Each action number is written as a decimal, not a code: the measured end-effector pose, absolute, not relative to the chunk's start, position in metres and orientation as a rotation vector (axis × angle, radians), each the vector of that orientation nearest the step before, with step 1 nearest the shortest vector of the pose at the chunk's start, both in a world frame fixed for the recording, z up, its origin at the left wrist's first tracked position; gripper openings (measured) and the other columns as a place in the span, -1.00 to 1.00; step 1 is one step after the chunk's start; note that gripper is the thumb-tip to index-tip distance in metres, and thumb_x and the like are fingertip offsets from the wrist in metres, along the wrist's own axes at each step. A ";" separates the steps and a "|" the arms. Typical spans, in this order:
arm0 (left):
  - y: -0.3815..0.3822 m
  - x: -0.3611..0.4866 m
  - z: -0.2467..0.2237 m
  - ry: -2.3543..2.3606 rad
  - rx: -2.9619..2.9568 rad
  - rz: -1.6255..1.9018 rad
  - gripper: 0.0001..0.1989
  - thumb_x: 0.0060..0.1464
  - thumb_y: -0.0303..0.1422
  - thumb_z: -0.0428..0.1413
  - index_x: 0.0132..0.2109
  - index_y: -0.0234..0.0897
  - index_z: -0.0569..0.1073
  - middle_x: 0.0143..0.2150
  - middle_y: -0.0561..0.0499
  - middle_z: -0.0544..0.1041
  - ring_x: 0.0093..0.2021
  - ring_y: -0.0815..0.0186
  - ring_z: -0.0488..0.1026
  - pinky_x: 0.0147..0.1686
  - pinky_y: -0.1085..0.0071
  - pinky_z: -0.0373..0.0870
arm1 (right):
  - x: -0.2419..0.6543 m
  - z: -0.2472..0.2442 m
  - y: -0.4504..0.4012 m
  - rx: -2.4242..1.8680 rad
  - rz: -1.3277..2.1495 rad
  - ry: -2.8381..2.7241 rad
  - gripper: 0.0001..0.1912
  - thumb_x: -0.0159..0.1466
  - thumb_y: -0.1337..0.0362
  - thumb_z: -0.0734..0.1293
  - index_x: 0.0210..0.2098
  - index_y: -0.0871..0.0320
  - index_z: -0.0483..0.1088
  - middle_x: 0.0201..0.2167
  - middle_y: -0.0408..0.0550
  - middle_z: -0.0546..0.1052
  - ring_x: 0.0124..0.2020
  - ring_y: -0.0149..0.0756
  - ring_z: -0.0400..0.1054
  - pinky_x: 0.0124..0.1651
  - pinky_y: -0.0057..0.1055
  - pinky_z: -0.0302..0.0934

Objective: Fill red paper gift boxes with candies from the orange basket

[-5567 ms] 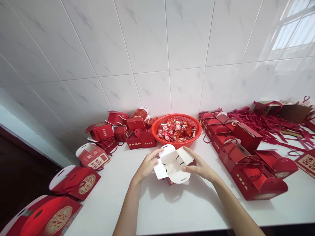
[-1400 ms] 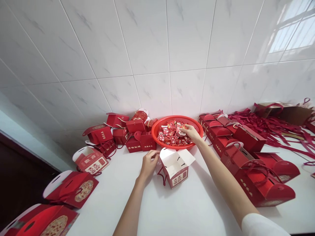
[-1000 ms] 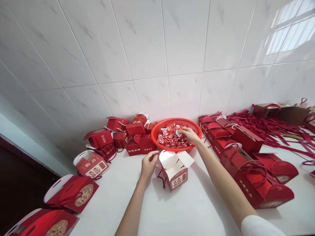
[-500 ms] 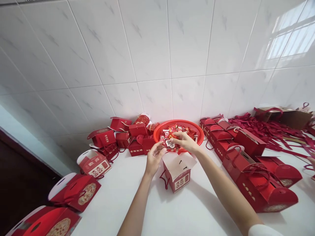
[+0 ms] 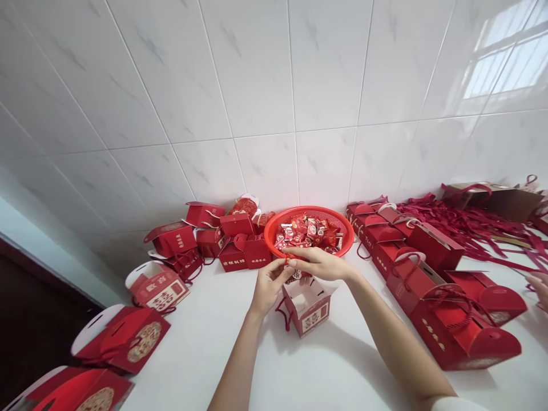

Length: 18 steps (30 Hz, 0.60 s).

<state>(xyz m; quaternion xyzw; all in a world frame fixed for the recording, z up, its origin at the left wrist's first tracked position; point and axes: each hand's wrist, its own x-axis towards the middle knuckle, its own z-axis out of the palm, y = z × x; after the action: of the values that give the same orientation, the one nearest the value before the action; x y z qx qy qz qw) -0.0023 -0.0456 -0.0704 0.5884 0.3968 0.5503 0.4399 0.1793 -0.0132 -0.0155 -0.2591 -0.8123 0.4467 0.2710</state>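
An open red-and-white box (image 5: 315,319) with a dark red cord handle stands on the white table. Above its back edge, my left hand (image 5: 269,283) is closed, its fingertips pinching a small red wrapped candy (image 5: 289,260). My right hand (image 5: 322,264) reaches in from the right, its fingertips meeting the left ones at the candy, with a red packet (image 5: 299,275) partly hidden beneath it. Just behind the hands is a red plastic basket (image 5: 347,242) holding several red wrapped candies.
Red gift boxes (image 5: 148,341) line the left side, and more boxes (image 5: 445,319) stand in rows on the right. Dark red ribbons (image 5: 428,214) and a cardboard box (image 5: 509,201) lie at the back right. Another person's hand (image 5: 540,288) shows at the right edge.
Both my hands have moved from over the basket down toward the open box. More candies in the basket are uncovered. The other person's hand shows more at the right edge.
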 end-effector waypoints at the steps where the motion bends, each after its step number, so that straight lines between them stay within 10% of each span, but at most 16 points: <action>1: -0.046 -0.003 -0.070 0.991 1.459 1.383 -0.59 -0.02 -0.03 0.28 -0.21 -0.30 0.61 -0.31 -0.05 0.63 -0.27 0.21 0.54 -0.23 0.34 0.47 | 0.182 -0.013 -0.012 -0.685 1.176 -2.172 -0.61 0.38 0.07 0.26 0.09 0.11 0.47 -0.14 -0.04 0.59 -0.23 -0.29 0.53 -0.25 -0.45 0.43; 18: -0.047 -0.016 -0.073 1.135 1.323 1.593 -0.69 -0.04 -0.13 0.25 -0.29 -0.31 0.56 -0.37 -0.01 0.59 -0.35 0.29 0.51 -0.28 0.40 0.44 | 0.241 -0.054 0.077 -1.131 0.879 -1.715 -0.90 0.20 0.25 0.38 -0.33 -0.11 0.56 -0.35 -0.01 0.64 -0.33 -0.30 0.53 -0.28 -0.44 0.41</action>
<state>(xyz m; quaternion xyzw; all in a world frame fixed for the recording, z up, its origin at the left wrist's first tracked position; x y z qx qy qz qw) -0.0158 -0.0472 -0.0734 0.5183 0.4446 0.6238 0.3804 0.2407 0.0768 -0.0535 -0.4551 -0.6898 0.3536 0.4382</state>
